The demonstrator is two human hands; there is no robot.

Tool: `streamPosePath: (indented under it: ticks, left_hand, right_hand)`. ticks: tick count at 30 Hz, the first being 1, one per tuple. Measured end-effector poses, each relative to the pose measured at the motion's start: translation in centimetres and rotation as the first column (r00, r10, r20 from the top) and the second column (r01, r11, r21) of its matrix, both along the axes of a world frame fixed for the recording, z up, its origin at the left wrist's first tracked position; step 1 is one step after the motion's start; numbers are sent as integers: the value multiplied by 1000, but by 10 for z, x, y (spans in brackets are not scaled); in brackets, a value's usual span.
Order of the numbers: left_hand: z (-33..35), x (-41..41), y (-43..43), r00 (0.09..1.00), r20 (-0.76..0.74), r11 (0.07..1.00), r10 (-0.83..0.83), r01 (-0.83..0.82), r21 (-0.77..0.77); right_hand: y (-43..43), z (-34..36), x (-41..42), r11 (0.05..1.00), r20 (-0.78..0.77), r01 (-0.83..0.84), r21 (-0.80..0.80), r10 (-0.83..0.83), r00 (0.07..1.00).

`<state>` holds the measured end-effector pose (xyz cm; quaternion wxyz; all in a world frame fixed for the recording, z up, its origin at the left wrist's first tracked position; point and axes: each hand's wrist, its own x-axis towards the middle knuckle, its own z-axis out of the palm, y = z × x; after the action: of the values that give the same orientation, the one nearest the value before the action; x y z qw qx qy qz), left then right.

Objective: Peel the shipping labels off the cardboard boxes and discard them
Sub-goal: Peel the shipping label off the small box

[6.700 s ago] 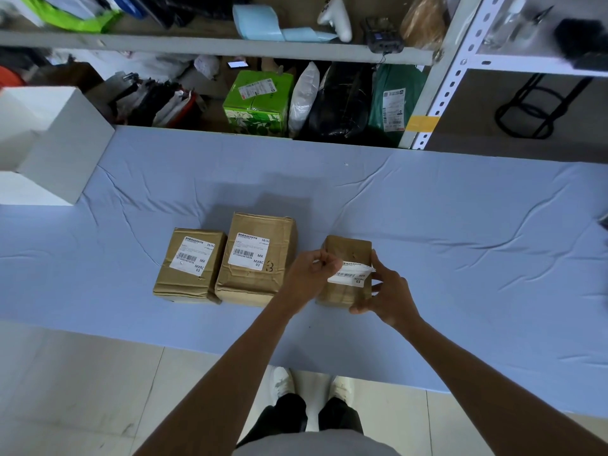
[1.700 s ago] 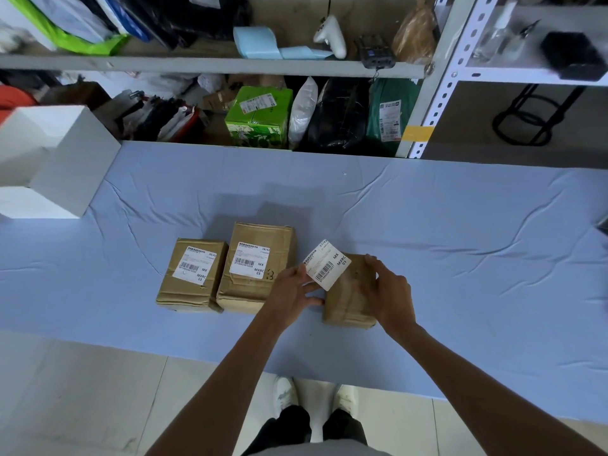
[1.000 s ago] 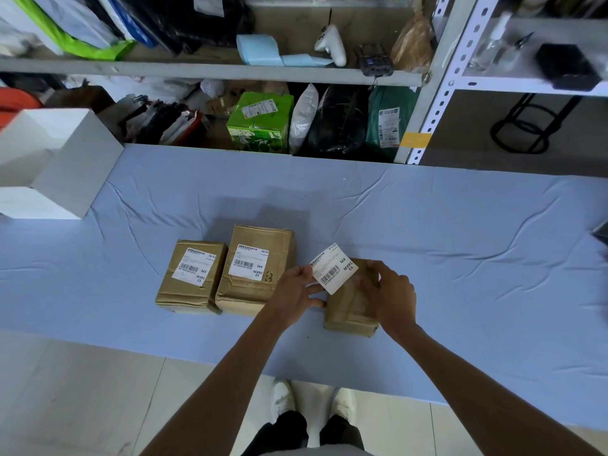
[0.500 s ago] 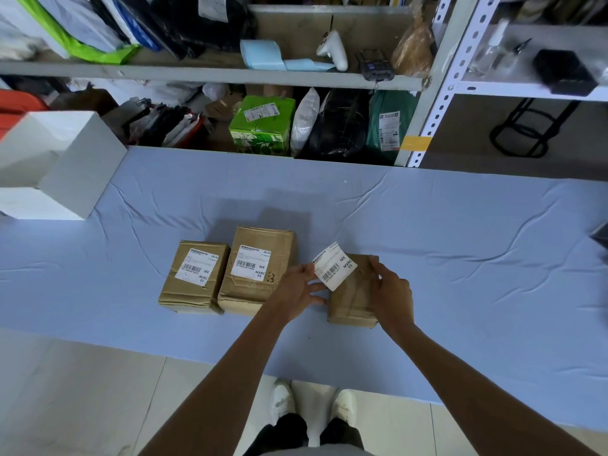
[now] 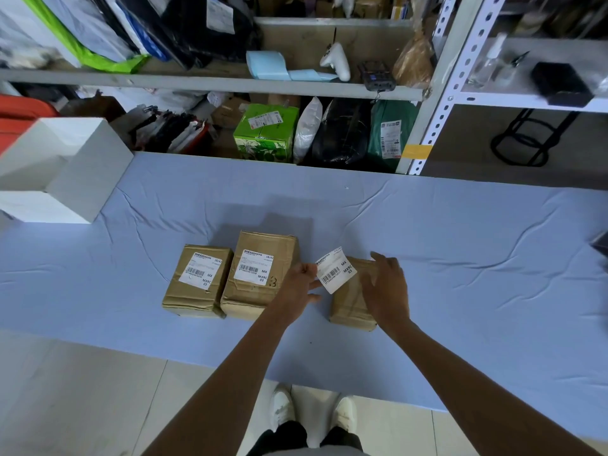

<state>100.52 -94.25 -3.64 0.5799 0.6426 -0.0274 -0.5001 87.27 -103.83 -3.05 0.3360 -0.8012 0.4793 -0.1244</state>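
Three brown cardboard boxes stand in a row near the front edge of the blue table. The left box (image 5: 194, 284) and the middle box (image 5: 260, 274) each carry a white shipping label on top. The right box (image 5: 348, 301) has a bare top. My left hand (image 5: 297, 284) pinches the peeled white label (image 5: 336, 274) by its left edge and holds it free above that box. My right hand (image 5: 385, 284) rests on the right box's top with fingers spread over it.
A white open box (image 5: 65, 172) sits at the table's far left. Behind the blue tablecloth (image 5: 460, 245) stand metal shelves (image 5: 437, 77) packed with bags, parcels and a green carton (image 5: 263, 133). A dark object (image 5: 602, 248) shows at the right edge.
The label has come fully off the right box and is now held up in my left hand. My right hand has stayed on the box, shifting slightly across its top.
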Motion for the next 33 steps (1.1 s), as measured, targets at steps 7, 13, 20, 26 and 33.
streamPosePath:
  ticks: [7,13,20,26,33]
  left_hand:
    - [7,1,-6,993,-5,991,115,-115,-67]
    - [14,4,-7,974,154,986,165,-161,-35]
    - [10,7,0,942,290,986,167,-165,-32]
    - [13,6,7,921,343,980,183,-142,-141]
    - [18,5,11,888,444,976,117,-21,-215]
  right_hand:
    - [13,23,28,969,313,-63,239,-15,950]
    - [10,22,30,986,245,-28,163,-12,970]
    - [4,24,30,987,251,-26,161,-15,968]
    - [3,15,31,992,186,-102,79,86,979]
    - [4,18,33,992,257,-68,106,39,966]
